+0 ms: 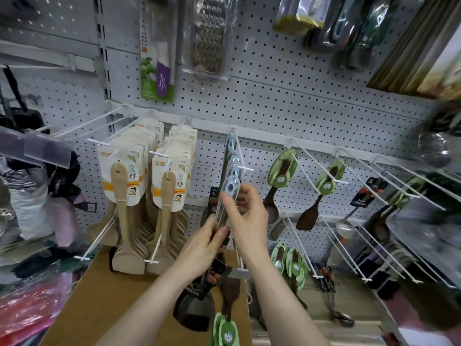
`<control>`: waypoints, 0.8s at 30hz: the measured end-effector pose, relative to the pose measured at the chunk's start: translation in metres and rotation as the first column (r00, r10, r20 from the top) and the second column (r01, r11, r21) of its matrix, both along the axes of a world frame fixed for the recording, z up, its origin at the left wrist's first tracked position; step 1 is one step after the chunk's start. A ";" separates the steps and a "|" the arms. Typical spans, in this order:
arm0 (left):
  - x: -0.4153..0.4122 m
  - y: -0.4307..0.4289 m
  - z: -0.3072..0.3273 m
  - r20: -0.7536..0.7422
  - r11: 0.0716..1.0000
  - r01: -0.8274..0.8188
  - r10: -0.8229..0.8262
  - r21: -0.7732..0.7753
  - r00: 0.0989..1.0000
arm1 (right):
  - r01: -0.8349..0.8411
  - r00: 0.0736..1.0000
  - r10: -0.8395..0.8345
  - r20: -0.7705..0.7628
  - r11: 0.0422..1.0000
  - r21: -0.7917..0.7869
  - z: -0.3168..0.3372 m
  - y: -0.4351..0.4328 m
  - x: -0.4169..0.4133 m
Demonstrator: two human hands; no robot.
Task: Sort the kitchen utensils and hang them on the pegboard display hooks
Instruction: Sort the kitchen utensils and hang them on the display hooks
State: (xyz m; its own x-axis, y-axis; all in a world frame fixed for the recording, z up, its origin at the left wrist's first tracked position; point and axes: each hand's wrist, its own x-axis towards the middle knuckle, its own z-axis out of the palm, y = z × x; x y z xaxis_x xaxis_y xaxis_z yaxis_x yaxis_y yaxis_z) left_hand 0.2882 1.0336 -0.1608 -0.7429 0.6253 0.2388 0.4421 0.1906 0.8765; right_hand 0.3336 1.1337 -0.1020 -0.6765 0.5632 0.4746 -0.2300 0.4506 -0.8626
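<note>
A clear plastic utensil with a blue ring at its top is held up in front of the white pegboard hook, where similar clear utensils hang. My right hand pinches its upper part just under the ring. My left hand grips its lower end. The ring sits just below the hook's tip.
Wooden spatulas in white cards hang on hooks to the left. Dark spoons with green tags hang to the right. A cardboard box below holds dark utensils. Bare hooks jut out at right. A grater hangs above.
</note>
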 end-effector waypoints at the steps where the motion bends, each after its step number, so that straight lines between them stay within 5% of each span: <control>1: 0.001 0.001 0.001 0.000 1.000 0.001 -0.001 0.001 1.000 | 0.006 1.000 -0.006 -0.010 1.000 0.004 0.000 0.001 0.001; 24: -0.013 0.011 0.003 0.024 0.993 -0.071 0.069 0.089 0.997 | 0.069 0.998 -0.070 -0.001 0.996 0.047 0.007 0.017 -0.013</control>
State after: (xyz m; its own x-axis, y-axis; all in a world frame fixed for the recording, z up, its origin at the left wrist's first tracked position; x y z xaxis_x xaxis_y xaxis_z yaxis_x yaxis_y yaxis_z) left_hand 0.2751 1.0443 -0.1579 -0.7896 0.5482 0.2758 0.4122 0.1408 0.9002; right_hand 0.3204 1.1505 -0.0954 -0.6369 0.5861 0.5008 -0.1960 0.5052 -0.8405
